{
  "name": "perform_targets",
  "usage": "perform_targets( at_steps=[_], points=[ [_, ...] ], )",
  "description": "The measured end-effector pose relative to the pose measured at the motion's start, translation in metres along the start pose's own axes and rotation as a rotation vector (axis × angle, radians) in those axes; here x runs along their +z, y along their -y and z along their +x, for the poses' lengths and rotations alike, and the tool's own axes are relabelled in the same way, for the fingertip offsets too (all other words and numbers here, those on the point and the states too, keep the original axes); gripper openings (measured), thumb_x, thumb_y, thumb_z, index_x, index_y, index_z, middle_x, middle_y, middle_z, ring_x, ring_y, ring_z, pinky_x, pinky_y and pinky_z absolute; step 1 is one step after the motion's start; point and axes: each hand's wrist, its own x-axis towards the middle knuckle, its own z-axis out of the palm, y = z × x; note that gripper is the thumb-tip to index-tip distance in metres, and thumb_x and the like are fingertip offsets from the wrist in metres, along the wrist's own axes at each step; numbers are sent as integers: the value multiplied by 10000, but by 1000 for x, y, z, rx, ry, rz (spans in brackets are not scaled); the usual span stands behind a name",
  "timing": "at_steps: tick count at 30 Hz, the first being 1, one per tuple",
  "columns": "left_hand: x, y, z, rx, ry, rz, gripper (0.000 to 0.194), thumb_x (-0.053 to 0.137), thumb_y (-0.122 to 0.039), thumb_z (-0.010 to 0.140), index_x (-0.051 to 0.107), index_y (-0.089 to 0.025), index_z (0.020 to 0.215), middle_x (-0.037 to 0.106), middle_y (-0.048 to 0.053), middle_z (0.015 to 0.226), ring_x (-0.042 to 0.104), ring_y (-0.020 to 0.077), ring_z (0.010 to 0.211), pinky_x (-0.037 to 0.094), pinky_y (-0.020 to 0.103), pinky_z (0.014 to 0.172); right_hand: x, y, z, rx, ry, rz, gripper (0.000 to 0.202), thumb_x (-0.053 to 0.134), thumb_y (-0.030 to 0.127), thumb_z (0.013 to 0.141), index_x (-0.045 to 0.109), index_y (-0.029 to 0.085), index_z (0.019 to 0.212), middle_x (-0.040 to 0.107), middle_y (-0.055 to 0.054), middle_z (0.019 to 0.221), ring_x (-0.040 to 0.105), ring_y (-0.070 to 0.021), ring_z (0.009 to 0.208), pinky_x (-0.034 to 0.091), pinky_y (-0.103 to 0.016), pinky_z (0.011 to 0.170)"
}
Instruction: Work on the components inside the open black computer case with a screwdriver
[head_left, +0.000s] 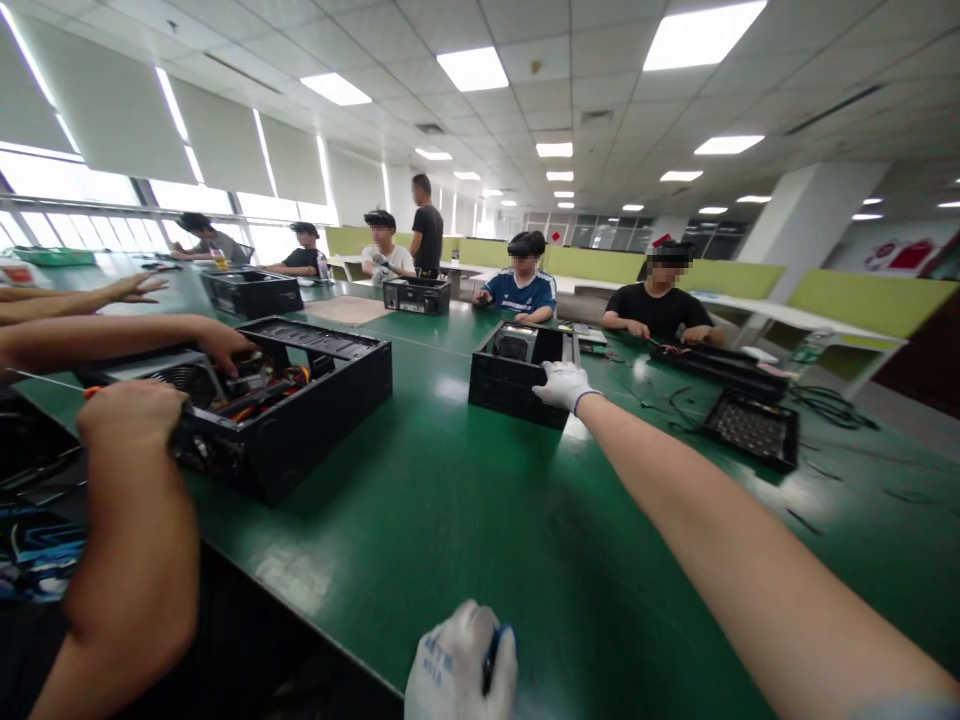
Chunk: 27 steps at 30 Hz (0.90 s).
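Note:
My right hand [564, 386], in a white glove, reaches across the table and grips the near right corner of a black computer case [506, 388]. The case lies on its side with its top uncovered, and a power supply [516, 343] shows inside. Low in the view, my left hand [459, 662], also gloved in white, is curled closed above the near table edge. A dark, blue-edged thing shows between its thumb and fingers, too hidden to name.
A co-worker's bare hands work at a larger open computer case [300, 430] on the left; one holds an orange-handled screwdriver [91, 392]. Rightward on the green table [480, 540] lie a black tray [752, 430] and loose cables [832, 405]. Other people sit across the table.

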Motion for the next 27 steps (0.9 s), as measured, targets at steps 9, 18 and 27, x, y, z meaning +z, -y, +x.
perform_targets(
  at_steps=[9,18,27],
  points=[
    [-6,-9,10,34,-64,-41,157,494,-247,1027,567,-228,890,597,5,742,639,160,635,486,283,627,-22,4,-52,-99,-1,-74,461,581,528,1009,656,145,1255,678,-142,1256,640,-277,1146,516,-476,980],
    [-13,-12,13,31,-29,-105,187,488,-271,1053,560,-223,886,595,4,769,625,167,671,459,294,641,-56,-10,-204,-323,-69,-12,542,370,581,1056,700,151,1059,738,-149,995,650,-263,951,380,-347,829],
    [-84,-60,42,165,-57,-233,109,575,-222,983,584,-216,874,571,-9,750,575,148,643,426,283,613,-87,-37,-341,-472,-106,194,431,469,510,1043,669,176,857,642,-84,797,560,-217,764,373,-351,749]
  ],
)
